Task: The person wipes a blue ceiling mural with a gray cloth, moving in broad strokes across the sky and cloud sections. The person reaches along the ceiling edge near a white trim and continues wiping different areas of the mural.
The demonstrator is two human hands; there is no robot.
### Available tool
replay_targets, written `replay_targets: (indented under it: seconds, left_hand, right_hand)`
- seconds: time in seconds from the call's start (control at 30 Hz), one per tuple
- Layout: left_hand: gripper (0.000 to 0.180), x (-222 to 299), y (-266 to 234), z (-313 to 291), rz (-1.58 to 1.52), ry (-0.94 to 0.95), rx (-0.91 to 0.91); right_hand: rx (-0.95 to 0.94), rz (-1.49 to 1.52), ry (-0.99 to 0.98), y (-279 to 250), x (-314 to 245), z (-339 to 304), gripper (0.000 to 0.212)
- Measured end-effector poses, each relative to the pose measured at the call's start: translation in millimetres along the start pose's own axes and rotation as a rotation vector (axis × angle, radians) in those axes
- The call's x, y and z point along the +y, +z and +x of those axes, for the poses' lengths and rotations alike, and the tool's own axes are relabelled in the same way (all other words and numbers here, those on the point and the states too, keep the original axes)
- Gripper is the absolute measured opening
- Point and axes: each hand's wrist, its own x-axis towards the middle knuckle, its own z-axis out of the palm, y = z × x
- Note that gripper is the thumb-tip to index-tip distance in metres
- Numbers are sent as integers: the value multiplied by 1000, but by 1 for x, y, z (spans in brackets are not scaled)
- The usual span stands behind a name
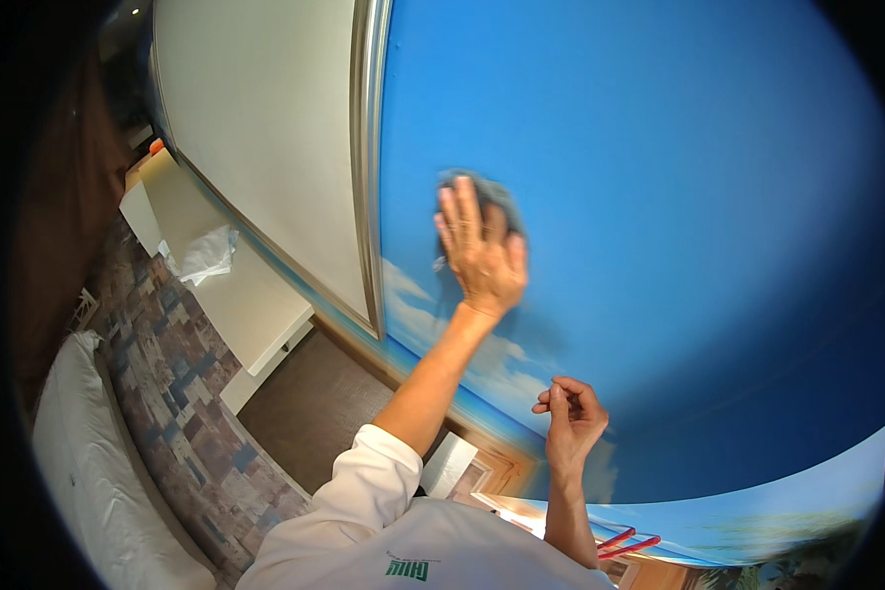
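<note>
A dark grey cloth lies bunched against a bright blue wall painted with sky and white clouds. My left hand presses it flat to the wall, fingers stretched upward over it and slightly blurred. The cloth shows past the fingertips and between fingers and thumb. Lower and to the right, my right hand hangs in front of the wall, apart from the cloth. Its fingers are curled in with the thumb against them, and nothing shows in them.
Left of the cloth stands a pale panel with a silver frame. A pale desk below bears a crumpled white packet. Farther left are a patchwork-patterned floor and white bedding. Red bars show at lower right.
</note>
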Motion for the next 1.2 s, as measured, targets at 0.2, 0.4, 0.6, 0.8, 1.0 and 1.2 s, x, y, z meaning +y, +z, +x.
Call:
replay_targets:
  seconds: [0.2,0.4,0.6,0.8,1.0,1.2]
  left_hand:
    - [63,-48,-1,-66,-81,-370,114]
    - [60,-12,-2,-45,-85,-197,63]
    - [59,-49,-22,63,-54,-22,105]
    - [62,-94,5,-23,-82,-223,166]
    - [66,-150,29,-148,-31,-656,56]
    - [68,-167,49,-217,-206,-1164,100]
  right_hand:
    - [-42,44,16,8,7,-5,10]
    - [-57,60,17,14,8,-1,8]
    - [-84,86,21,22,17,0,9]
    - [-193,34,71,33,30,-7,8]
    - [-178,7,126,22,39,-10,8]
    - [-185,-33,119,12,40,-22,9]
